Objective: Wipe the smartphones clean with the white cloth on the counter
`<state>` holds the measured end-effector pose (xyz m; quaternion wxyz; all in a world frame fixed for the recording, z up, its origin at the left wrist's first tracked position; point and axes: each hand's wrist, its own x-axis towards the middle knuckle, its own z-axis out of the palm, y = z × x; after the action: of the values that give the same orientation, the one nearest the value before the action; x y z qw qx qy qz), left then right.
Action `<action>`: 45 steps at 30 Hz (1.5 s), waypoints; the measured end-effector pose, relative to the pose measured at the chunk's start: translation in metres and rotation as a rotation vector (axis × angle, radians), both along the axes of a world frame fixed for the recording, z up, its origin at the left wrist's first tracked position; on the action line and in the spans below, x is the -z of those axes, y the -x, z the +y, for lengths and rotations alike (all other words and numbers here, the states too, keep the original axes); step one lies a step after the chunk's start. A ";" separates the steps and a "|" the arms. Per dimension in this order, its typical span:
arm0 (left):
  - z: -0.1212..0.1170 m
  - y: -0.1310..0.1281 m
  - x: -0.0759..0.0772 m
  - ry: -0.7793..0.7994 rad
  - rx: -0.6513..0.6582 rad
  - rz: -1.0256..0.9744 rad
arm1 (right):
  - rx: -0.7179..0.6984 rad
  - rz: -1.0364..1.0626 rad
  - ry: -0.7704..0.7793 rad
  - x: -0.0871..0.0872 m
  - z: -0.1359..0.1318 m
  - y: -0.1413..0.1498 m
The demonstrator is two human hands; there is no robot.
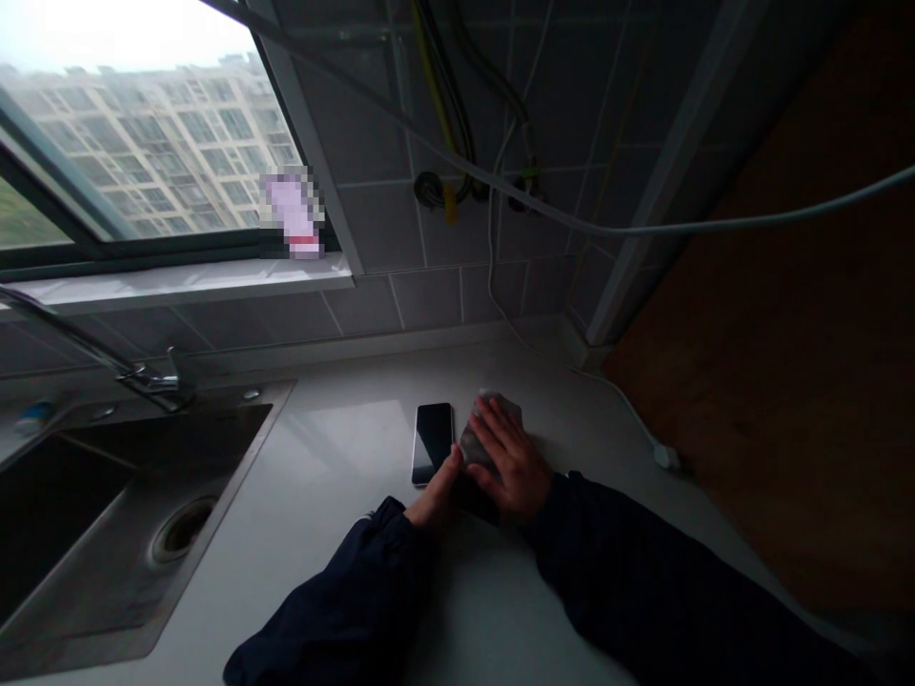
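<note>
A black smartphone (433,443) lies face up on the pale countertop (343,572), its screen dark. My left hand (436,495) is at its lower right corner, with the fingertips touching the phone's edge. Just to the right, my right hand (506,459) presses down on a crumpled grey cloth (500,410), fingers spread across it. Under and in front of my hands is a dark flat object (480,501), mostly hidden, so I cannot tell what it is.
A stainless steel sink (121,534) with a drain and a curved faucet (114,357) lies to the left. Tiled wall (421,295) and a window sill rise behind. A white cable (615,410) runs along the counter to a plug. A wooden surface fills the right.
</note>
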<state>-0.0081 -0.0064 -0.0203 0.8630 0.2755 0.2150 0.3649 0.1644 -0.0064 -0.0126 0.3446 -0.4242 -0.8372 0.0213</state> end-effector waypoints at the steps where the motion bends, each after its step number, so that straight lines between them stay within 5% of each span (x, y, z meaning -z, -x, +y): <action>1: 0.000 0.000 -0.001 0.000 -0.004 0.001 | 0.000 -0.001 -0.001 0.000 0.001 -0.001; 10: 0.002 -0.005 -0.017 0.015 0.004 0.022 | -0.097 -0.016 0.005 0.002 -0.004 -0.001; 18: -0.002 -0.009 -0.032 -0.035 -0.010 0.039 | 0.081 0.032 0.044 0.005 0.010 -0.017; 27: 0.005 -0.005 -0.020 0.053 -0.042 0.019 | -0.223 -0.091 0.041 0.000 -0.004 -0.006; 35: -0.002 -0.007 -0.027 -0.001 0.025 0.030 | 0.030 0.019 -0.011 0.001 0.010 -0.020; 45: 0.006 -0.002 -0.028 0.256 -0.106 0.146 | -0.327 -0.104 0.063 -0.001 -0.007 -0.004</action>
<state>-0.0066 -0.0002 0.0078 0.8527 0.1772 0.3363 0.3583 0.1679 -0.0138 -0.0117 0.2794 -0.2935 -0.9106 0.0813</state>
